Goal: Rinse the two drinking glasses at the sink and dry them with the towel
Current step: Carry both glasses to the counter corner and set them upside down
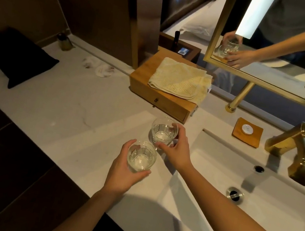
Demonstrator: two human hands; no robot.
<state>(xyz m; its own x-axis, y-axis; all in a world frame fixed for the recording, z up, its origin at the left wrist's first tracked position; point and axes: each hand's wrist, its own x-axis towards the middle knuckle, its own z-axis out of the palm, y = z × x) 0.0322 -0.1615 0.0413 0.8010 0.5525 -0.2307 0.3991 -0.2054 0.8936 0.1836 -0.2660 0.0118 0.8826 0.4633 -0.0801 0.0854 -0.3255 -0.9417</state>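
Two clear drinking glasses stand upright on the white counter just left of the sink. My left hand wraps around the near glass. My right hand grips the far glass from its right side. The two glasses almost touch. A folded cream towel lies on a wooden drawer box behind them. The gold faucet stands at the sink's far right, with no water running.
A wooden soap dish with a small round white item sits beside the faucet. A gold-framed mirror hangs above. A black cushion, crumpled white tissue and a small bottle lie on the counter's left end.
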